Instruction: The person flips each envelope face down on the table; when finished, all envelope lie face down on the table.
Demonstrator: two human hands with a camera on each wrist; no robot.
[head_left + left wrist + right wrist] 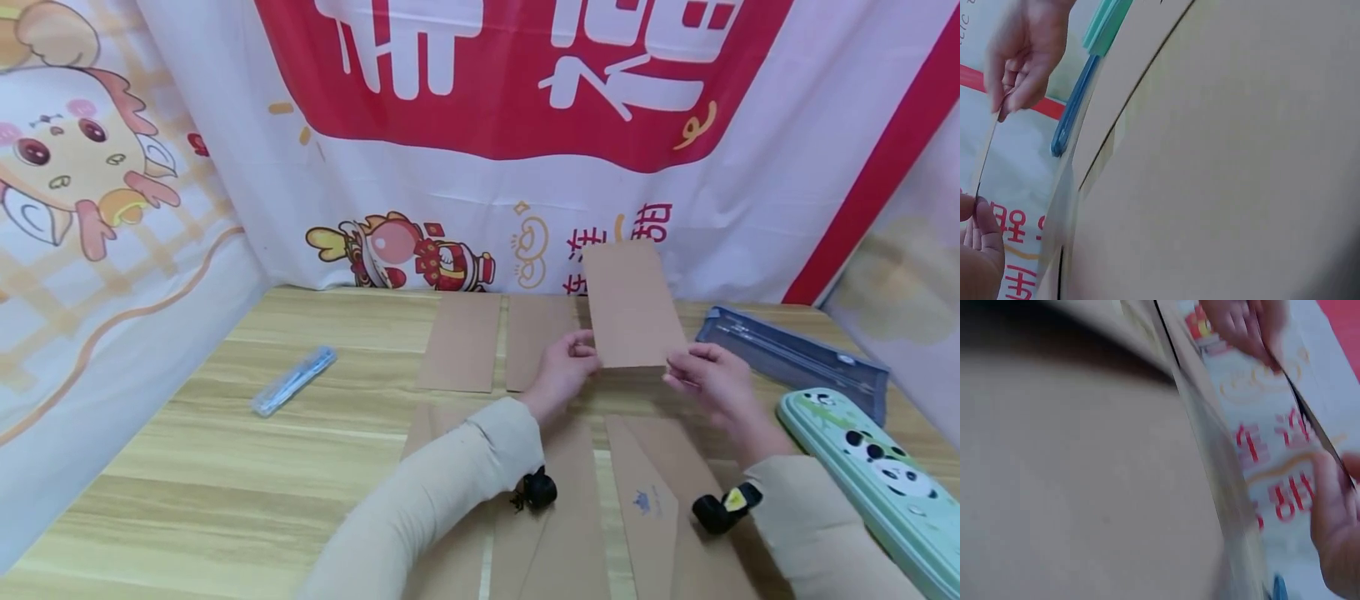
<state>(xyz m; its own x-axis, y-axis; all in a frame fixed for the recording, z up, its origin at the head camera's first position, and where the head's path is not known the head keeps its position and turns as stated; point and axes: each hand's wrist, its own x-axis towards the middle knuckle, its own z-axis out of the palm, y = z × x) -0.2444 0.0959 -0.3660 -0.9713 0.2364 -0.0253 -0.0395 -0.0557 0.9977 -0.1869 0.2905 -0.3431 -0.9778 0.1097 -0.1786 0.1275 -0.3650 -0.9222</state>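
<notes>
A plain brown kraft-paper card (pixel 633 304) stands tilted up near the back of the table, held by both hands at its lower corners. My left hand (pixel 562 371) pinches the left corner between thumb and fingers; my right hand (pixel 716 383) does the same at the right. Seen edge-on in the left wrist view, the card (pixel 986 147) is a thin strip between the two hands. Two similar brown cards, a left one (pixel 461 342) and a right one (pixel 536 342), lie flat beside it. Brown envelopes (pixel 652 500) lie under the forearms, one printed with a small blue crown.
A green panda pencil case (pixel 870 475) lies at the right, next to a dark blue zip pouch (pixel 795 354). On the left is a slim clear-and-blue pack (pixel 294 382). A printed cloth (pixel 420 183) hangs right behind the table's back edge.
</notes>
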